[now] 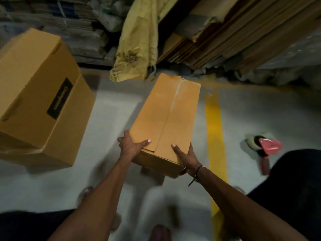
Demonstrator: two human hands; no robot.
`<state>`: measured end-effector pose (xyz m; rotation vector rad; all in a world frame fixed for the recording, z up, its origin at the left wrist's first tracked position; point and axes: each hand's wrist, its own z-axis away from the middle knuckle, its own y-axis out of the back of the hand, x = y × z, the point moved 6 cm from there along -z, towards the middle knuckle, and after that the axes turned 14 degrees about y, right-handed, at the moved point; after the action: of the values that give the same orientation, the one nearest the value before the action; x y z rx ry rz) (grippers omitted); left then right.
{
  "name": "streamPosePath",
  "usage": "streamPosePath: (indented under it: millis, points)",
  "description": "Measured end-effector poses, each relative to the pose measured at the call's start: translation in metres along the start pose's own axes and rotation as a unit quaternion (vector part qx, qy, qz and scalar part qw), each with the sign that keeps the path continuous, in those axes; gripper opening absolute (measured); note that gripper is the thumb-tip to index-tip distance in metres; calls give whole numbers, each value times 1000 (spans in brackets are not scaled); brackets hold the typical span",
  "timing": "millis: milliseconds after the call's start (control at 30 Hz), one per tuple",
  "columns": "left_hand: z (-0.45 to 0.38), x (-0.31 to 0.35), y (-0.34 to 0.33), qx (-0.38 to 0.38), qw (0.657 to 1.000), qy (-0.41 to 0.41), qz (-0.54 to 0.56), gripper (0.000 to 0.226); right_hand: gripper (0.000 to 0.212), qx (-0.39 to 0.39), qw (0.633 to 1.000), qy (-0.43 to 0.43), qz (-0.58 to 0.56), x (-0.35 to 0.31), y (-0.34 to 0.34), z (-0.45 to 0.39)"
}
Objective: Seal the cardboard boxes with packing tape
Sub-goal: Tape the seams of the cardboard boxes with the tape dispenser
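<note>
Gripping the near end of the long box (pixel 165 117), the left hand (pixel 129 145) and right hand (pixel 186 158) each wrap a near corner, thumbs lying on top, fingers curled under. Box sits low over the grey floor (pixel 112 119); whether it touches down I cannot tell. Its centre seam looks taped.

Risk, as I judge it: held only at one end, the far end could dip or slip from the grip and scuff the tape.

Count: two boxes, the long one and a bigger box (pixel 40 94) left of it; one tape dispenser (pixel 265 146) on the floor right of the long box, beyond the yellow line (pixel 214 129).
</note>
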<state>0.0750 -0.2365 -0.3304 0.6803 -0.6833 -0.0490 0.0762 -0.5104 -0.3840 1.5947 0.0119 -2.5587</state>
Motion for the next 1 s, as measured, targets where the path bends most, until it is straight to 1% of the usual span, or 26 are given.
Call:
streamPosePath:
  millis: [100, 167, 267, 367, 433, 500, 667, 767, 867, 933, 967, 1000]
  points:
    - [47, 36, -35, -12, 1000, -18, -22, 107, 139, 52, 998, 19, -27, 13, 60, 11]
    - [70, 56, -57, -24, 999, -35, -33, 109, 141, 87, 995, 33, -40, 19, 94, 15]
    - [90, 82, -92, -34, 997, -59, -41, 112, 137, 128, 990, 40, -37, 37, 138, 4]
    - [90, 104, -129, -35, 995, -83, -44, 107, 132, 170, 985, 38, -18, 17, 166, 18]
    - [82, 117, -156, -45, 992, -104, -51, 100, 122, 198, 980, 30, -10, 7, 181, 21]
    - [69, 129, -181, -57, 988, -124, -65, 95, 114, 221, 975, 15, -5, 13, 195, 12]
    - [24, 156, -235, -78, 976, -175, -105, 90, 109, 275, 961, -28, 10, 39, 205, -25]
    - [-5, 165, -255, -87, 966, -209, -121, 81, 109, 284, 958, -39, 28, 55, 202, -51]
    - [-26, 162, -262, -70, 963, -227, -127, 63, 115, 250, 967, -46, 32, 64, 194, -72]
    - [-27, 153, -263, -52, 970, -214, -103, 54, 112, 227, 972, -36, 49, 64, 191, -81]
    - [-23, 146, -266, -50, 975, -199, -90, 55, 112, 220, 973, -26, 67, 62, 191, -85]
    - [-16, 140, -271, -52, 979, -178, -83, 62, 114, 214, 973, -13, 85, 58, 192, -88]
